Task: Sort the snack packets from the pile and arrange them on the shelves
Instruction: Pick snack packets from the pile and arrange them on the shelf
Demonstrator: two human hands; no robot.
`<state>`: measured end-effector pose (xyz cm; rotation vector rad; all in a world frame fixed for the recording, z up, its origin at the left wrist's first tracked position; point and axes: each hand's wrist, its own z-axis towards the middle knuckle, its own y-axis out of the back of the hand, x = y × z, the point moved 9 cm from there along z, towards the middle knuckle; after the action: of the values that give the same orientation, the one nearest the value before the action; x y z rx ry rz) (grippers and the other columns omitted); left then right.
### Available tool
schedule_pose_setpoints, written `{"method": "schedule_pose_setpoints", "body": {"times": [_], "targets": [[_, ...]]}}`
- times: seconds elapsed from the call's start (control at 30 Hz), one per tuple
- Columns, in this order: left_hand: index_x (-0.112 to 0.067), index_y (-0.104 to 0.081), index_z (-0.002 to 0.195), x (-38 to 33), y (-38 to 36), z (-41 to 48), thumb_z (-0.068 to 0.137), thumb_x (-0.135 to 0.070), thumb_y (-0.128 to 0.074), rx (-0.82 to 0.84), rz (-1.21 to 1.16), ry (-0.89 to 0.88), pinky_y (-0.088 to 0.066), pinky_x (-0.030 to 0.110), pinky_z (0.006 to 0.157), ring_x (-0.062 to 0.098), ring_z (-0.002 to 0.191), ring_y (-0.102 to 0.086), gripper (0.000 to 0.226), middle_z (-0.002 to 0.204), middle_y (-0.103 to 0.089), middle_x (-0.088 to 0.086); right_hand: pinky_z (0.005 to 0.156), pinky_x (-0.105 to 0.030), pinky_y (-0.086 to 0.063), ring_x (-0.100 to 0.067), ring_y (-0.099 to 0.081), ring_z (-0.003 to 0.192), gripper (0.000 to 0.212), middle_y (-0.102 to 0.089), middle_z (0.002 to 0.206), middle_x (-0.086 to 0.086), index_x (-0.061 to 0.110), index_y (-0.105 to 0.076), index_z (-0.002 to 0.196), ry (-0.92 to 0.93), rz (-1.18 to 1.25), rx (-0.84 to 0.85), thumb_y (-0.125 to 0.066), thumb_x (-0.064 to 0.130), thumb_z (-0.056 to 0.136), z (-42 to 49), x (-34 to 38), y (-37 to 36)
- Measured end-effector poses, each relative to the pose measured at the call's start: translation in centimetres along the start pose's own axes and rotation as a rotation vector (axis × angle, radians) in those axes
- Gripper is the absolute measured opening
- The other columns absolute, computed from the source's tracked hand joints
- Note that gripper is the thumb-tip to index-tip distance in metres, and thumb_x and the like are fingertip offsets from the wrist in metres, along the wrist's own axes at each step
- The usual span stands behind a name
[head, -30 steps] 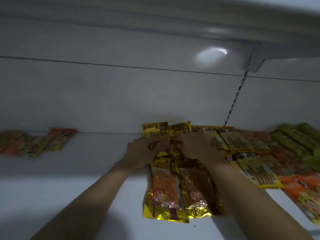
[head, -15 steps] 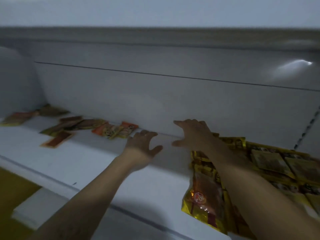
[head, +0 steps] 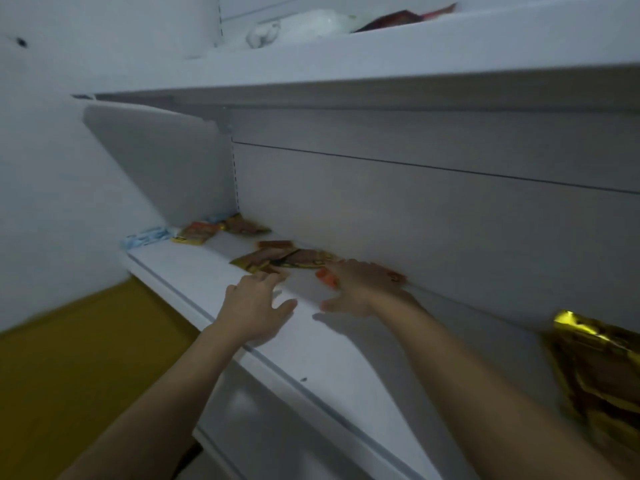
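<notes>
Both my hands reach over a white shelf (head: pixel 194 282). My left hand (head: pixel 254 308) hovers flat with fingers spread, its fingertips near a brown and yellow packet (head: pixel 263 263). Fingers apart, my right hand (head: pixel 360 287) lies over an orange packet (head: pixel 327 277) by the back panel; whether it touches the packet is unclear. Brown packets (head: pixel 304 259) lie just beyond both hands. Gold foil packets (head: pixel 595 362) lie stacked at the right edge.
Further left on the shelf lie an orange-yellow packet (head: pixel 194 233), a dark packet (head: pixel 242 226) and a light blue packet (head: pixel 145 236). The upper shelf (head: pixel 381 67) overhangs, holding a white bag (head: pixel 298 27) and a red packet (head: pixel 398 19). A yellow floor (head: pixel 69 358) lies lower left.
My hands let go of the gold packets and moved left along the shelf to the loose pile. The view swung left, so the gold stack now sits at the right edge.
</notes>
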<state>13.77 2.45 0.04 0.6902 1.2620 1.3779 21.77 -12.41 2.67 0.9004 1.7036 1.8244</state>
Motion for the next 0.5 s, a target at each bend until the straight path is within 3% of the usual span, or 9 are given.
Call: {"method": "schedule_pose_setpoints", "body": {"times": [0.17, 0.3, 0.4, 0.5], "targets": [[-0.03, -0.05, 0.135, 7.5, -0.1, 3.9, 0.092, -0.059, -0.05, -0.01, 0.005, 0.017, -0.039, 0.042, 0.096, 0.027, 0.122, -0.048, 0.052, 0.137, -0.052, 0.002, 0.099, -0.037, -0.045, -0.026, -0.049, 0.129, 0.074, -0.044, 0.148, -0.004, 0.024, -0.037, 0.147, -0.048, 0.069, -0.025, -0.065, 0.055, 0.085, 6.6, 4.5, -2.1], [-0.03, -0.049, 0.138, 12.0, -0.3, 7.7, 0.095, -0.051, -0.051, -0.04, -0.09, -0.022, -0.038, 0.042, 0.097, 0.026, 0.125, -0.046, 0.048, 0.138, -0.051, 0.001, 0.084, -0.027, -0.042, -0.024, -0.055, 0.122, 0.062, -0.053, 0.137, -0.003, 0.02, -0.05, 0.136, -0.248, 0.233, -0.09, -0.063, 0.054, 0.086, 11.4, 5.5, -3.8], [-0.029, -0.053, 0.136, 13.4, -0.7, 10.5, 0.095, -0.047, -0.052, -0.055, -0.14, -0.1, -0.042, 0.042, 0.096, 0.026, 0.123, -0.048, 0.045, 0.136, -0.054, 0.0, 0.092, -0.029, -0.049, -0.021, -0.059, 0.116, 0.053, -0.06, 0.131, -0.001, 0.023, -0.06, 0.126, -0.386, 0.337, -0.198, -0.067, 0.053, 0.082, 14.4, 5.2, -5.0], [-0.037, -0.061, 0.126, 13.4, -1.4, 13.2, 0.091, -0.054, -0.043, -0.051, -0.168, -0.187, -0.049, 0.041, 0.085, 0.03, 0.114, -0.056, 0.043, 0.124, -0.061, -0.001, 0.098, -0.036, -0.046, -0.026, -0.054, 0.122, 0.057, -0.057, 0.131, -0.006, 0.017, -0.058, 0.127, -0.512, 0.339, -0.273, -0.068, 0.049, 0.081, 15.9, 4.2, -5.3]]}}
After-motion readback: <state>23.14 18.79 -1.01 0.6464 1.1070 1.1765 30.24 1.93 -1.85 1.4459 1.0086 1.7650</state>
